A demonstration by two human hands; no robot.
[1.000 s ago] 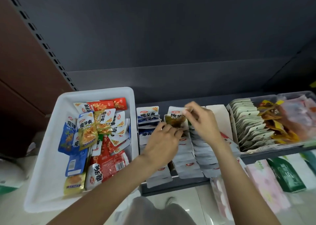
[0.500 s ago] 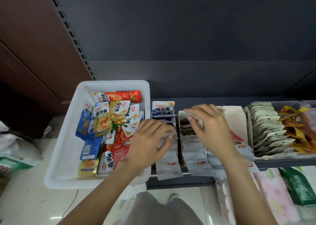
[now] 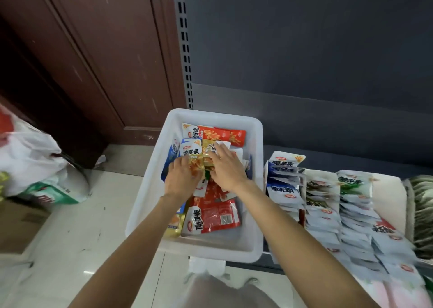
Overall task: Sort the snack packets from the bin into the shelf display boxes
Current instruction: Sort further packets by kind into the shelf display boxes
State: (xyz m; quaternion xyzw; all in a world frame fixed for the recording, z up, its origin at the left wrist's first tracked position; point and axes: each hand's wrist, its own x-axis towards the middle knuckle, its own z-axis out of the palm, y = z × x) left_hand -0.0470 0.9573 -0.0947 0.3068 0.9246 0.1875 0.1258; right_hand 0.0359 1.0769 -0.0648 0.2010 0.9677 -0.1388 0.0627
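White bin (image 3: 150,190), both hands moved from shelf boxes onto its packets (image 3: 212,216), fingers spread flat.

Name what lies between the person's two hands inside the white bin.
In the head view, yellow snack packets lie between the left hand and right hand, both fingertips on them, in the white bin.

Two bare forearms with no sleeves, watch or jewellery in sight end in the left hand (image 3: 181,179) and right hand (image 3: 228,169), both ungloved. Pale grey clothing (image 3: 225,293) shows at the bottom edge.
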